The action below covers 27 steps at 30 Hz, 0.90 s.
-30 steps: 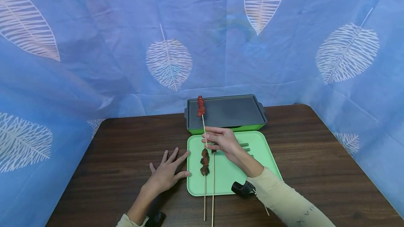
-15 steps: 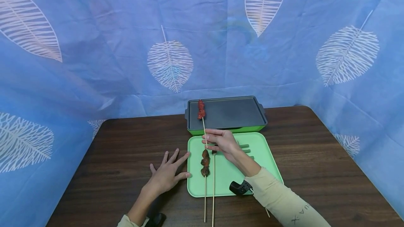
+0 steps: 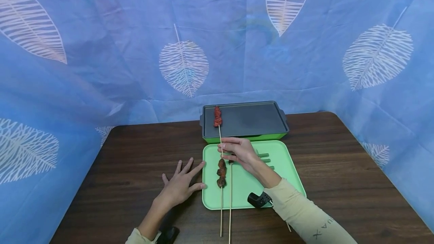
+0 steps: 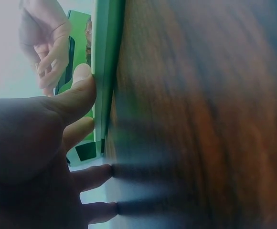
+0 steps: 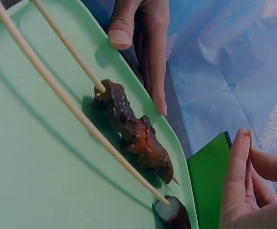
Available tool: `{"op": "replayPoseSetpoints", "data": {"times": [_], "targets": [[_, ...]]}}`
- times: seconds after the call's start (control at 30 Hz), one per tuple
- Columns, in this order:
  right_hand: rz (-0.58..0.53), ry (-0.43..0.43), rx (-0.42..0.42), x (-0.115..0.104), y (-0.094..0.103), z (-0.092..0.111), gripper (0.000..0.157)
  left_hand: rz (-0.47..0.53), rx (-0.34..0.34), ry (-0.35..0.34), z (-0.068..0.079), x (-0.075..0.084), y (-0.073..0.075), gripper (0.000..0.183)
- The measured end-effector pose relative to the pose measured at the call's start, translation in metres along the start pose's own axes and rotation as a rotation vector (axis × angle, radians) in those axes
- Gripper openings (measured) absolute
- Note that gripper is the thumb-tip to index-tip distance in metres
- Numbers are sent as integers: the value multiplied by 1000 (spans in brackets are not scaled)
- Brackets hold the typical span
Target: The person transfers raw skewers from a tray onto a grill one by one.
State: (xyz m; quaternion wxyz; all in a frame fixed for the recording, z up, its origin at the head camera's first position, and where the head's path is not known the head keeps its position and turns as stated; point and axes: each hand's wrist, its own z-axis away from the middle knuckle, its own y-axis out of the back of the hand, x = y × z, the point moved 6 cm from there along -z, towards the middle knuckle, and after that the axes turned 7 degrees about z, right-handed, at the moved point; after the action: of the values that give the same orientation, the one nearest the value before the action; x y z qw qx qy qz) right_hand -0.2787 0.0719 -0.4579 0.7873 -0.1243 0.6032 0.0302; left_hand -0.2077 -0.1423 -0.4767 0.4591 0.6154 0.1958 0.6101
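A skewer of red meat (image 3: 217, 117) lies over the left end of the dark grill plate (image 3: 254, 118). My right hand (image 3: 240, 154) pinches its thin stick between thumb and fingers, and the stick's end (image 5: 251, 139) shows there in the right wrist view. Below that hand, a brown meat skewer (image 3: 221, 174) rests on the light green tray (image 3: 251, 189), its stick jutting over the near rim. Beside it lies another skewer with a dark piece (image 5: 173, 213), partly hidden by my right hand. My left hand (image 3: 179, 187) is spread, thumb and forefinger at the tray's left rim.
The grill plate sits on a bright green base (image 3: 268, 137) behind the tray. Several green stick-shaped pieces (image 3: 265, 158) lie on the tray beyond my right wrist. Another stick end (image 3: 289, 227) shows under the right sleeve. Blue cloth (image 3: 135, 67) hangs behind the dark wooden table (image 3: 135, 168).
Over the last second the red meat skewer has come down slightly toward the grill plate, still pinched in my right hand. My left hand stays at the tray's rim.
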Motion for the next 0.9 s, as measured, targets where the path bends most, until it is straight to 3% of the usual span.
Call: {"op": "replayPoseSetpoints", "data": {"times": [0.33,0.9], "targets": [[93,62,-13,-10,11,17,43,1,0,-5,0,2,-2,72],[342,170,-59,-21,42,102,46,42,3,-27,2,0,0,70]]}}
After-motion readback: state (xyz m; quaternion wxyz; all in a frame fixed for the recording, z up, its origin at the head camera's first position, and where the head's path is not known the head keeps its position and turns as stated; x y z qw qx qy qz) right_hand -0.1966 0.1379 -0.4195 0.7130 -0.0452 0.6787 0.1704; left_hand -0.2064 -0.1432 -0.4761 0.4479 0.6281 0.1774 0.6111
